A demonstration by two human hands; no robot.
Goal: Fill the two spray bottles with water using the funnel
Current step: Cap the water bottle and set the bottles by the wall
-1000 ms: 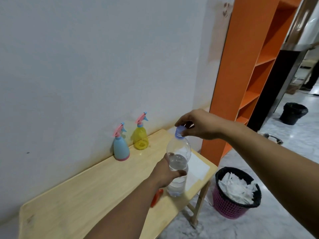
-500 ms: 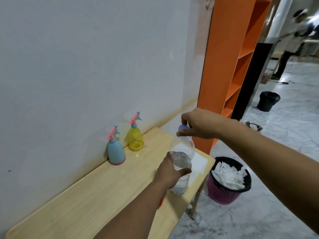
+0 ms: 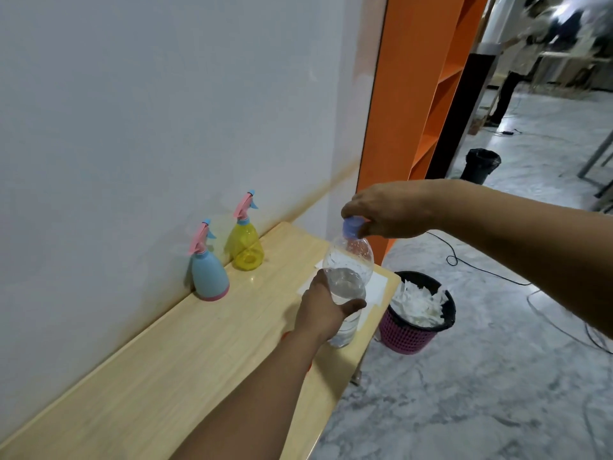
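A clear water bottle (image 3: 346, 287), partly full, stands near the tabletop's (image 3: 185, 366) far right corner. The left hand (image 3: 323, 308) wraps around its middle, steadying it. The right hand (image 3: 388, 212) pinches the bottle's blue cap (image 3: 351, 228) from above, so the cap is seemingly being unscrewed. Along the tabletop's back edge, against the wall, stand two spray bottles side by side and apart: a blue one (image 3: 209, 272) and a yellow one (image 3: 246, 242), both with spray heads on. No funnel is clearly visible. Judging by this, filling has not begun; both bottles remain to be opened and filled.
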